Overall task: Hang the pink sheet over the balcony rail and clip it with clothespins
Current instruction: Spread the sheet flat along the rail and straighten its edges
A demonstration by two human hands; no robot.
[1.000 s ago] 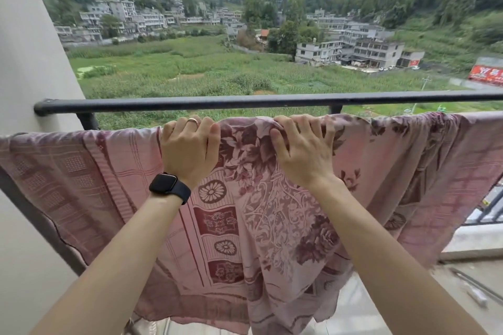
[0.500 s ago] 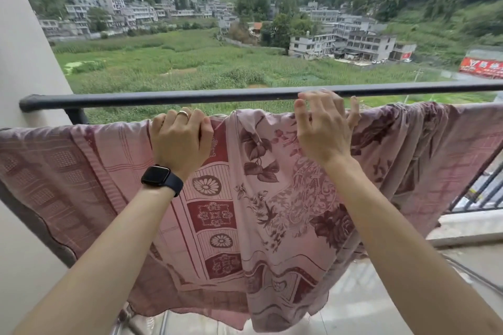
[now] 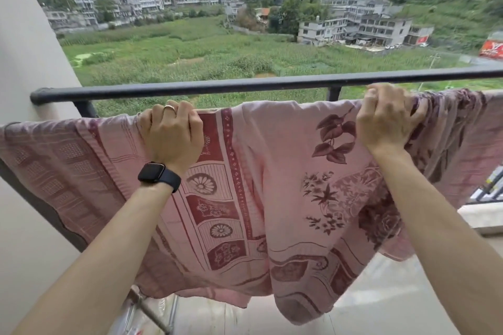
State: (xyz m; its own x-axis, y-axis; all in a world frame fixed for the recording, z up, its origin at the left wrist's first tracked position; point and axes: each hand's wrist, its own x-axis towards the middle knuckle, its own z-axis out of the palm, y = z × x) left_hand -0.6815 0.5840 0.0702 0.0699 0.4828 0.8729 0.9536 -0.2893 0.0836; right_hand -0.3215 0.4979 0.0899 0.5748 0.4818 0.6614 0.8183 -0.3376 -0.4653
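Both your hands grip the top edge of the pink sheet [image 3: 272,185], which spans the middle of the frame from the left edge to the right — draped just below the dark balcony rail [image 3: 217,88]. Your left hand [image 3: 172,134], left of centre, is clenched on a fold of the fabric, a ring on one finger and a black watch [image 3: 159,176] on the wrist. Your right hand [image 3: 388,118], at right, bunches the cloth close under the rail; whether it touches the bar is hard to tell. Fields and pale buildings [image 3: 362,27] fill the upper frame.
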